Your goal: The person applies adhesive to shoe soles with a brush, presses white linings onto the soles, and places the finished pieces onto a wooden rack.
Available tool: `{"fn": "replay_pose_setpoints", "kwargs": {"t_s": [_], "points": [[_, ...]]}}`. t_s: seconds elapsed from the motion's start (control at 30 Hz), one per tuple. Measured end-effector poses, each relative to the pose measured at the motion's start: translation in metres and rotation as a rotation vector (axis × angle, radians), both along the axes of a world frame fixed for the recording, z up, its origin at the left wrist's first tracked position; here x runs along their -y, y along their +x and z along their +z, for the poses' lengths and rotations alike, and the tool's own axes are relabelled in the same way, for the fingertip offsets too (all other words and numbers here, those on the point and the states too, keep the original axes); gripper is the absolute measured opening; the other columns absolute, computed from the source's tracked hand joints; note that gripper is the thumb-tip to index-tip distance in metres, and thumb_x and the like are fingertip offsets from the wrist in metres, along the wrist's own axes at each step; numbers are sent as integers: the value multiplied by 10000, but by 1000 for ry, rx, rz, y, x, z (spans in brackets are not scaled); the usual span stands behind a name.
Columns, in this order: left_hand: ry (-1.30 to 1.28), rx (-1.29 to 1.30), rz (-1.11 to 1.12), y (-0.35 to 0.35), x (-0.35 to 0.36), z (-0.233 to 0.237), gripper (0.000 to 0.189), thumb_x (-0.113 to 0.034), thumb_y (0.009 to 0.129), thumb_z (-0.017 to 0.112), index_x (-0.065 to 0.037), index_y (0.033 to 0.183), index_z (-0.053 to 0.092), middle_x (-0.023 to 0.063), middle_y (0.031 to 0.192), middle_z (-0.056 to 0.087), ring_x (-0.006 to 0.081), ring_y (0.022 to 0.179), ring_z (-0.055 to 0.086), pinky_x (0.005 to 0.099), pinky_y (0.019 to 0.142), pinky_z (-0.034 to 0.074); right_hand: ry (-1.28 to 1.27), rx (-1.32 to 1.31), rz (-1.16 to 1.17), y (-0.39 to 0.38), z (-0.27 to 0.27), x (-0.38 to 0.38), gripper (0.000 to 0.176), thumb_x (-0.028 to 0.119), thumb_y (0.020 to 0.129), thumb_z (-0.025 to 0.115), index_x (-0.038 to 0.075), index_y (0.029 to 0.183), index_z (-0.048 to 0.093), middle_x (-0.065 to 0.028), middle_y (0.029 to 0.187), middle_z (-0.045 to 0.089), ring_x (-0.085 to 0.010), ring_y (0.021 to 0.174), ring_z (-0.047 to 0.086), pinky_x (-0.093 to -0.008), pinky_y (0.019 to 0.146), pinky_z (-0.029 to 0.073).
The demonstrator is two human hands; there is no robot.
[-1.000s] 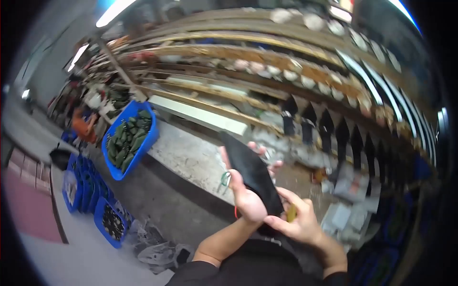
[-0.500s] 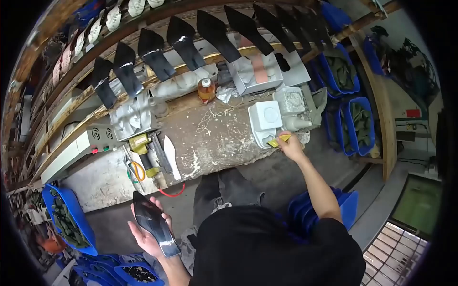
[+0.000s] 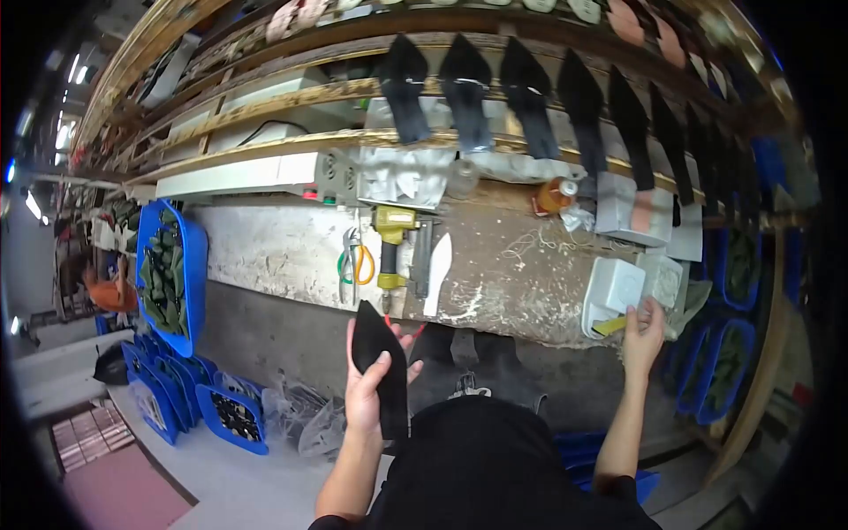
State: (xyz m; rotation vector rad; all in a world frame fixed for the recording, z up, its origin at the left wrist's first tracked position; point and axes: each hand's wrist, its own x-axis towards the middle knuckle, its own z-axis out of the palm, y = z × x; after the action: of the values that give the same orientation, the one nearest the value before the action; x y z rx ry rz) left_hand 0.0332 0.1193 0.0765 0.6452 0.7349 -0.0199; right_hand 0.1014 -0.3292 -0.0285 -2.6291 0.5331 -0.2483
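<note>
The left hand (image 3: 362, 397) is closed on a black pointed piece (image 3: 382, 349); the thumb lies on its face, and the piece extends above and below this grip. The right hand (image 3: 647, 331) holds a yellow strip (image 3: 609, 327) between the fingers, just beside a white container (image 3: 616, 284). A bottle (image 3: 554, 196) contains amber liquid. At far left, a blue basket (image 3: 195, 278) is full of dark green pieces; below it, a blue tray (image 3: 208, 409) holds small dark things, too small to identify.
</note>
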Motion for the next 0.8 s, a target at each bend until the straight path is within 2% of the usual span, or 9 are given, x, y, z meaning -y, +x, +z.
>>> {"fn": "replay_pose_setpoints", "kwargs": {"t_s": [0.03, 0.07, 0.13, 0.2, 0.3, 0.37, 0.47, 0.6, 0.8], "points": [[-8, -6, 2, 1, -6, -3, 863, 13, 976, 594, -295, 1666, 178, 193, 1499, 513, 340, 1340, 560, 522, 955, 561, 401, 24, -10, 11, 17, -37, 398, 148, 926, 743, 0, 1280, 639, -91, 1096, 722, -199, 889, 685, -306, 760, 550], [-20, -8, 18, 1, -12, -6, 863, 13, 976, 594, -295, 1666, 178, 193, 1499, 513, 340, 1340, 560, 522, 955, 561, 601, 42, 127, 21, 14, -70, 326, 62, 946, 711, 3, 1262, 656, -63, 1069, 724, -124, 882, 658, -254, 773, 541], [-50, 5, 43, 4, -23, -13, 878, 33, 965, 595, -278, 1670, 174, 191, 1511, 505, 339, 1345, 555, 519, 956, 561, 980, -147, 249, 54, 35, -165, 330, 46, 925, 752, 5, 1247, 687, -99, 1046, 752, -157, 919, 707, -271, 847, 578], [-85, 14, 63, 7, -43, -22, 893, 52, 954, 595, -261, 1674, 170, 189, 1523, 497, 337, 1350, 550, 516, 957, 561, 1093, -330, 415, 82, 39, -242, 329, 64, 950, 745, 19, 1270, 680, -89, 1092, 751, -151, 959, 698, -252, 860, 560], [-94, 22, 86, 13, -88, -31, 886, 56, 952, 594, -240, 1675, 177, 189, 1532, 489, 334, 1345, 551, 513, 964, 558, 1119, -602, 432, 140, 47, -347, 408, 167, 986, 725, 20, 1351, 617, -76, 1107, 730, -148, 924, 685, -247, 811, 549], [-96, 25, 109, 11, -114, -39, 879, 60, 949, 593, -219, 1676, 184, 189, 1542, 481, 331, 1340, 553, 510, 971, 555, 1097, -554, 422, 179, 7, -395, 443, 277, 1010, 695, 12, 1352, 598, -87, 1088, 717, -143, 919, 677, -244, 784, 533], [-95, 0, 163, 10, -157, -50, 856, 58, 950, 589, -203, 1670, 205, 190, 1543, 481, 325, 1333, 555, 499, 970, 552, 786, -567, 240, 223, -8, -454, 452, 356, 1020, 670, 18, 1312, 602, -88, 1026, 690, -133, 846, 674, -230, 639, 491], [-124, -2, 186, 19, -189, -67, 824, 54, 953, 583, -184, 1661, 236, 191, 1545, 480, 317, 1323, 558, 484, 965, 548, 1071, -690, -140, 253, -45, -472, 472, 439, 1012, 649, 19, 1226, 613, -76, 839, 629, -123, 690, 643, -219, 444, 320], [-149, -16, 174, 29, -219, -72, 768, 44, 959, 576, -161, 1638, 282, 192, 1544, 482, 311, 1318, 558, 461, 948, 545, 799, -580, -137, 253, -67, -486, 502, 448, 991, 662, -16, 1174, 607, -69, 800, 608, -128, 653, 583, -232, 474, 340]]}}
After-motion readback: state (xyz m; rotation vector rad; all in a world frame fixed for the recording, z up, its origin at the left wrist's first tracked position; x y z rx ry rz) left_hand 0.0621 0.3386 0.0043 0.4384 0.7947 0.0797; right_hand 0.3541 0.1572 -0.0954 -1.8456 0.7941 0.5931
